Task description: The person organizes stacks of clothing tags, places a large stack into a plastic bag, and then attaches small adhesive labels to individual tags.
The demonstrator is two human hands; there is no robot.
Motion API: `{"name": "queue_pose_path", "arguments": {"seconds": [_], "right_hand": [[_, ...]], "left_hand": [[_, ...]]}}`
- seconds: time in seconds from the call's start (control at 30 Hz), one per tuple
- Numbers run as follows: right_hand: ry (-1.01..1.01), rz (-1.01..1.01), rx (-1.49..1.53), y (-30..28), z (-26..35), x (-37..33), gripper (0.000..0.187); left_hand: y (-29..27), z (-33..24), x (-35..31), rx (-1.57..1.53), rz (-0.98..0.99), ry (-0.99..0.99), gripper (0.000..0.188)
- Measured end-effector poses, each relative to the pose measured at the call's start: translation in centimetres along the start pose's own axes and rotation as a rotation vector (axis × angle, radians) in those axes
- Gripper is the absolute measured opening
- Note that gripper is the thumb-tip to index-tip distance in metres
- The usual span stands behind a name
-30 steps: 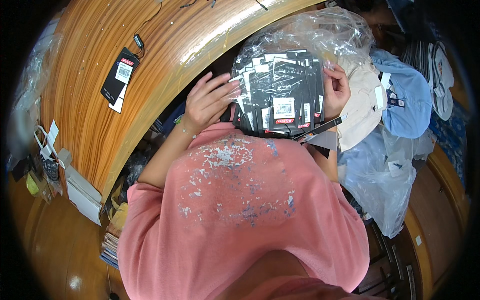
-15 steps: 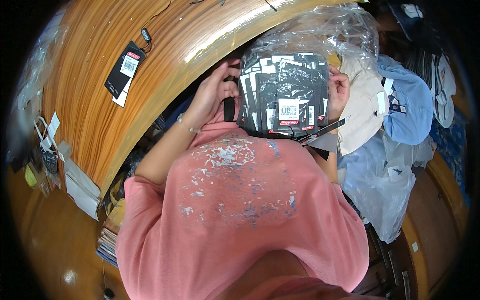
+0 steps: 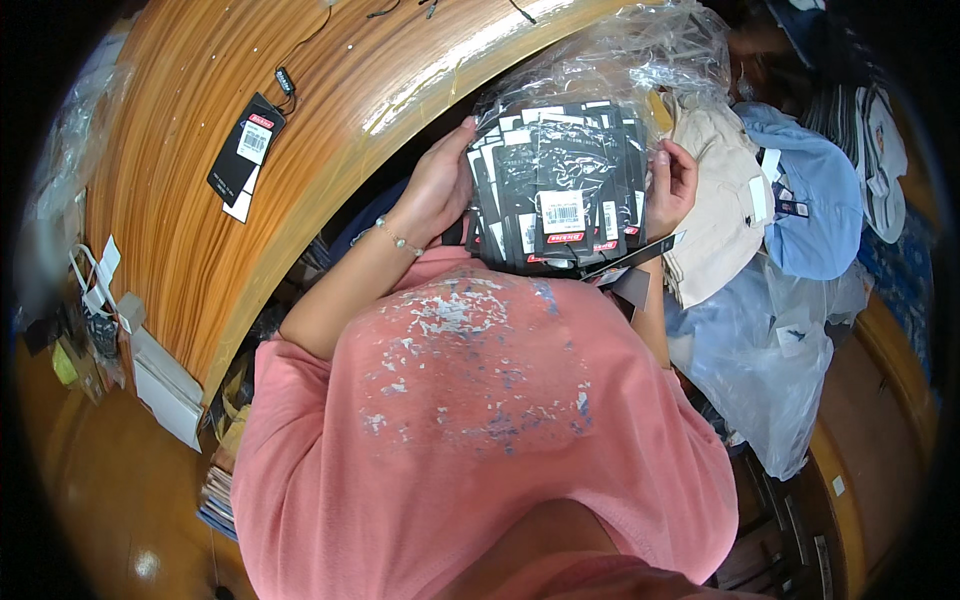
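A curved wood-grained table (image 3: 180, 260) filled the upper left of the view, its edge sweeping past the worker's hands; the left hand (image 3: 446, 185), with a beaded bracelet (image 3: 400, 242) at its wrist, lay along the left side of a clear plastic bag (image 3: 625, 65), fingers extended and close together, the thumb not clearly visible; the right hand (image 3: 674, 188) stood at the opposite side, fingers curled, though whether thumb and finger pinched the film could not be told; between the two hands, inside the bag, sat overlapping black hang tags (image 3: 520, 170), some bearing white labels; the bag lay just beyond the front of a pink shirt (image 3: 500, 380); near the right wrist, a dark strip-like tag (image 3: 640, 257) slanted; farther right lay beige cloth (image 3: 712, 190), then a light-blue cloth item (image 3: 820, 230), with a translucent plastic bag (image 3: 775, 400) below them; well to the left, a separate black tag (image 3: 240, 160) rested on the table, attached to a thin dark cord (image 3: 308, 40).
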State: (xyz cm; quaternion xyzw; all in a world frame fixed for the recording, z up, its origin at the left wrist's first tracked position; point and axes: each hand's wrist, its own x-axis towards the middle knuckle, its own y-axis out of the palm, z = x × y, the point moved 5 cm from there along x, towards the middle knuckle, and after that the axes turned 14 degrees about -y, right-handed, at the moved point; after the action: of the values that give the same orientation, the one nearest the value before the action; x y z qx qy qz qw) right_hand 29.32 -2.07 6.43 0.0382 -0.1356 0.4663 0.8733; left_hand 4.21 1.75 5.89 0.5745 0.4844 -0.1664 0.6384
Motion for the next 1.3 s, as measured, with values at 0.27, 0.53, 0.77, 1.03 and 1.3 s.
{"name": "queue_pose_path", "arguments": {"seconds": [0.27, 0.53, 0.77, 1.03, 1.3], "right_hand": [[0.161, 0.184, 0.099, 0.3, -0.9, 0.2, 0.015], [0.296, 0.199, 0.12, -0.4, -3.2, -0.7, 0.02], [0.296, 0.213, 0.052, -0.9, -2.5, -0.7, 0.022], [0.44, 0.232, 0.565, 0.0, -0.3, -2.2, 0.054], [0.321, 0.38, 0.436, 0.2, 0.5, -3.5, 0.096]], "left_hand": [[-1.8, 0.2, 2.1, -0.025, -0.016, -0.046, 0.028], [-0.9, -0.9, 1.9, -0.064, 0.264, -0.274, 0.023], [-0.8, -0.6, 2.2, 0.041, 0.201, -0.162, 0.028], [0.4, 0.4, 0.7, 0.057, -0.03, -0.029, 0.032], [0.3, 2.0, -1.1, -0.081, 0.461, -0.076, 0.068]]}}
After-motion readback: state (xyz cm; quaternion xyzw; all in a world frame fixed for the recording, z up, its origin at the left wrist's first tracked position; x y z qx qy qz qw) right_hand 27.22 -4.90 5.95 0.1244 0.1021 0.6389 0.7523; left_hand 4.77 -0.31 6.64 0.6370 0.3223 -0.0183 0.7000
